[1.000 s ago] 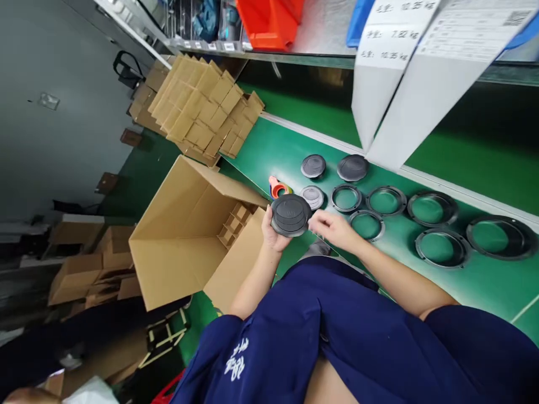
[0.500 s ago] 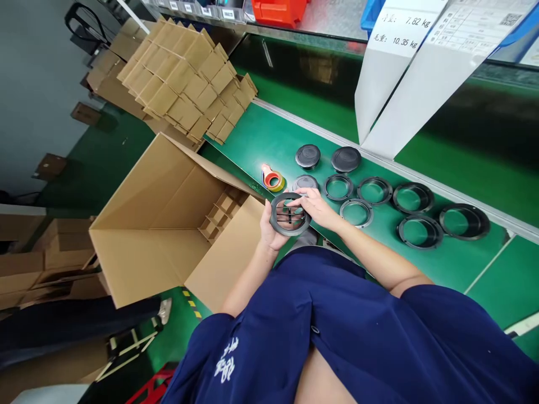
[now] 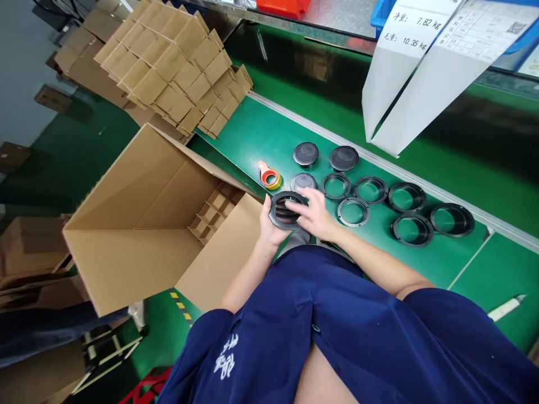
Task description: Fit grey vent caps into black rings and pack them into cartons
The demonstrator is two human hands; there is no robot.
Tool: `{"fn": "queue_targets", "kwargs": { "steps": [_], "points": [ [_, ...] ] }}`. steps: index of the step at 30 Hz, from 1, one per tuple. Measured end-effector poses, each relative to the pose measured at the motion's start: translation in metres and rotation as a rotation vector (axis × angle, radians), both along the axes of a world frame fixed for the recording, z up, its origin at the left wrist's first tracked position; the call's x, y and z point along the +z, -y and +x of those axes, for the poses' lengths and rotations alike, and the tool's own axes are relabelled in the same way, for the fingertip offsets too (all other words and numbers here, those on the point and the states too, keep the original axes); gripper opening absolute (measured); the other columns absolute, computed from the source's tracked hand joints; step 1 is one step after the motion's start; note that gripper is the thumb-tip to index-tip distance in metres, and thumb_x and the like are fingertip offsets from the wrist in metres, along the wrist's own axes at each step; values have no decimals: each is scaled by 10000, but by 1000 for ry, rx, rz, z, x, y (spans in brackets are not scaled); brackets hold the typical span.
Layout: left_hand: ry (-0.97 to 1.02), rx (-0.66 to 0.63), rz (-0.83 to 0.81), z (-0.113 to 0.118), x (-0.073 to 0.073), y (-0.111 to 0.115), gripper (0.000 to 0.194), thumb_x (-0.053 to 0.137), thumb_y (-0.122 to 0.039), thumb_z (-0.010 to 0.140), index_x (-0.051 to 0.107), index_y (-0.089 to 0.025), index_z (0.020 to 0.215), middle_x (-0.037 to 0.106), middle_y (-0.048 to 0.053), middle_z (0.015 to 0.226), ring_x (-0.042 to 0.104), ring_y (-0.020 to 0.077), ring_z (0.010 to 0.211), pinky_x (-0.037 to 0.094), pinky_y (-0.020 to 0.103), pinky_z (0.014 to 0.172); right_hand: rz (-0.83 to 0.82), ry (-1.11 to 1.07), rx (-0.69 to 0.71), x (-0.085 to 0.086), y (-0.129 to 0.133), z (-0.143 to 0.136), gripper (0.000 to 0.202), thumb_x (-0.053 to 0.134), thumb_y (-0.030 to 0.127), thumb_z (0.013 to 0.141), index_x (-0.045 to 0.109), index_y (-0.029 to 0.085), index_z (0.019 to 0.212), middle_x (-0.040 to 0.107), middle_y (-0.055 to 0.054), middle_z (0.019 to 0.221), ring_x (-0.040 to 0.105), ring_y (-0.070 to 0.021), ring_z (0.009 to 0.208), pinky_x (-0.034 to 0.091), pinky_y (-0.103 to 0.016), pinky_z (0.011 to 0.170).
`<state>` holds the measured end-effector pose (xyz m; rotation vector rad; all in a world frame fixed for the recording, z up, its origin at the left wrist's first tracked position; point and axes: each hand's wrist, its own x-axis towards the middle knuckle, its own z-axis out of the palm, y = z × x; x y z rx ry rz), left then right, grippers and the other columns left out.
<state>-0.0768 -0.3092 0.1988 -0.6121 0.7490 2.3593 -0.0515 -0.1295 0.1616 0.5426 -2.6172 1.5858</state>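
A round black air vent with slats (image 3: pixel 283 211) is held in front of my body, above the near edge of the green workbench. My left hand (image 3: pixel 269 227) grips its rim from the left and below. My right hand (image 3: pixel 315 213) is over the vent's right side, with its fingers apart and the fingertips at the slats. Just beyond lies a round black disc-like piece (image 3: pixel 303 182), and farther back two black capped round parts (image 3: pixel 306 154) (image 3: pixel 344 159). Several black rings (image 3: pixel 352 212) stand to the right on the bench.
An open cardboard box (image 3: pixel 138 247) with dividers (image 3: pixel 217 212) inside stands at left. Stacked cardboard dividers (image 3: pixel 177 67) rise behind it. A tape roll (image 3: pixel 270 178) lies on the bench. White printed sheets (image 3: pixel 415 73) hang from the shelf; a white-handled knife (image 3: pixel 506 308) lies far right.
My right hand has shifted from the vent's upper rim onto its slatted face, its fingers spreading. The vent has tilted in my left hand. The camera view has shifted slightly.
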Motion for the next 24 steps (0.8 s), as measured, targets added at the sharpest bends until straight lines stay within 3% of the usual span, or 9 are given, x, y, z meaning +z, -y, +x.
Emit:
{"fn": "queue_targets", "kwargs": {
  "steps": [3,5,8,10,13,15,19,24],
  "points": [
    [112,-31,-28,-4,-16,-3,505,445,-560,1034,708,-131,1077,763,113,1033,685,298,1150,521,469,1081,169,-51,169,-13,6,5,768,592,700,943,533,193,1516,307,-160,1636,152,-384,1535,173,-602,1255],
    [153,-99,-43,-6,-26,-10,481,481,-546,1022,701,-127,1111,757,120,1060,676,303,1165,511,463,1095,260,18,209,-21,8,4,965,675,695,888,352,147,1614,177,-216,1669,108,-404,1545,202,-611,1236],
    [153,-210,-44,-11,-38,-20,597,478,-617,1007,608,-144,1347,705,146,1232,644,324,1223,489,505,1112,324,166,183,-33,1,-11,1199,799,684,762,176,201,1667,197,-214,1644,214,-395,1507,313,-558,1193],
    [173,-269,-108,-16,-43,-22,732,439,-720,977,445,-232,1523,631,157,1358,613,339,1268,477,588,1096,414,214,21,-44,-15,-29,1192,815,662,737,213,202,1657,286,-211,1587,307,-400,1440,342,-539,1167],
    [182,-291,-261,-25,-50,-13,754,433,-745,964,305,-348,1593,546,158,1454,574,322,1314,473,629,1073,660,262,-402,-66,-54,-59,1168,795,644,749,246,121,1637,281,-269,1562,311,-469,1397,274,-600,1162],
    [175,-294,-290,-29,-56,-4,694,442,-686,992,361,-308,1569,548,167,1450,581,298,1302,492,574,1072,805,282,-529,-83,-77,-73,1169,785,637,763,230,94,1636,245,-297,1581,281,-498,1414,194,-633,1175],
    [210,-291,-292,-30,-71,14,533,470,-577,1022,554,-194,1383,605,168,1384,639,262,1209,548,459,1023,945,290,-434,-111,-89,-78,1182,744,693,785,203,88,1645,205,-311,1622,243,-495,1460,61,-647,1198],
    [156,-340,-531,-26,-92,26,353,509,-469,1005,658,-161,1095,680,170,1212,691,245,1093,583,419,967,925,232,-345,-110,-67,-84,934,494,637,980,210,42,1640,100,-276,1683,102,-425,1548,24,-627,1223]
  ]
}}
